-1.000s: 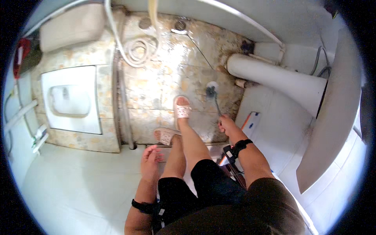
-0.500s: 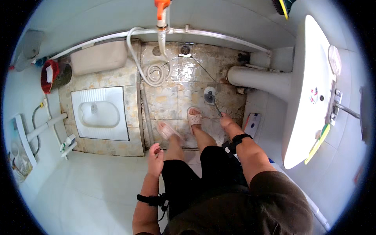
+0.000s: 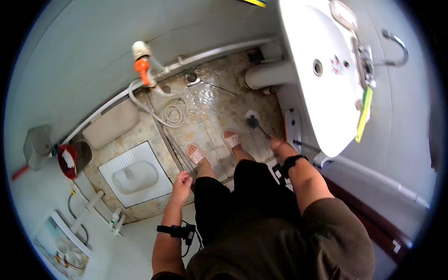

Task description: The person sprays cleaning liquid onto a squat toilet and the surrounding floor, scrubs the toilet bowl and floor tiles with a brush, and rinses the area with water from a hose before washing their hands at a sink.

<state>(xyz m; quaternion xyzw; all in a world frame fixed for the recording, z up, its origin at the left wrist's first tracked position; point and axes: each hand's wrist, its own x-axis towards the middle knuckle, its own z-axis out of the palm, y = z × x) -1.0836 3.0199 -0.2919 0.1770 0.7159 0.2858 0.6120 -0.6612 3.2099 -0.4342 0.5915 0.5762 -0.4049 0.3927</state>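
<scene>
My right hand (image 3: 277,143) is closed around the dark handle of a toilet brush (image 3: 252,122). The brush points away from me, its round white-and-grey head low over the tiled floor (image 3: 210,116); whether it touches the tiles I cannot tell. My left hand (image 3: 182,183) hangs beside my left thigh, fingers loosely bent and apart, with nothing in it. Both feet, in pink slippers (image 3: 231,138), stand on the floor between the squat toilet (image 3: 137,177) on the left and the washbasin (image 3: 322,93) on the right.
A coiled pale hose (image 3: 173,115) lies below an orange-handled tap (image 3: 142,70) at the far wall. The red-rimmed waste bin (image 3: 66,163) stands left, near a beige cistern (image 3: 112,122). The basin's pedestal (image 3: 270,74) rises at the far right, with a floor drain (image 3: 192,78) farther left.
My view has turned to the right, bringing more of the basin and its faucet in. My left foot has shifted on the floor. The brush stays in my right hand.
</scene>
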